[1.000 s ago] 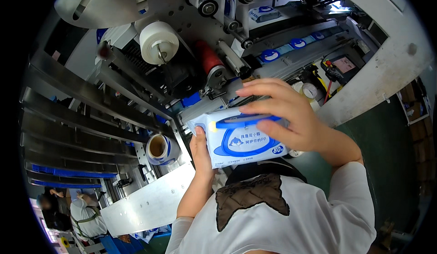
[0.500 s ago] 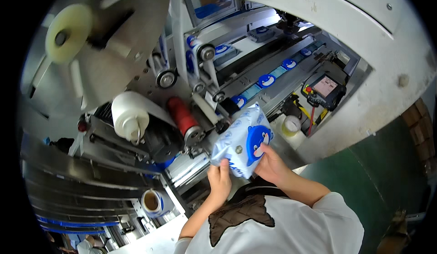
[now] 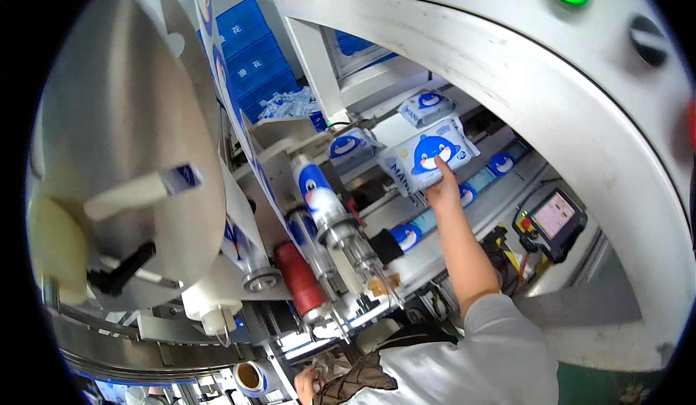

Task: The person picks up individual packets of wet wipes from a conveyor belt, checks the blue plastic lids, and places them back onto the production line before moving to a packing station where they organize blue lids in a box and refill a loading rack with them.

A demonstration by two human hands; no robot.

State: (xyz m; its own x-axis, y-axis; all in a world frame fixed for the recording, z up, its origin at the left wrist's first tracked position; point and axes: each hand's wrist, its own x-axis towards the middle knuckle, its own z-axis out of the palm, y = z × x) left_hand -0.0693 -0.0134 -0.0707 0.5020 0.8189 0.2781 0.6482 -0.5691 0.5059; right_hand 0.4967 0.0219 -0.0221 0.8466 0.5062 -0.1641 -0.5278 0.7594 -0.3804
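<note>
Away from the shirt, the blue-and-white pack has moved over the machine. The right hand pinches its near edge, thumb on top. I can't tell the left hand's fingers. Bare white board shows left; two other packs sit close.

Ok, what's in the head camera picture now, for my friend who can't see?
A person's right hand holds a pale pack, printed with a smiling blue cartoon animal, inside a big machine, near two similar packs. The left hand is at the bottom, near a roll.
</note>
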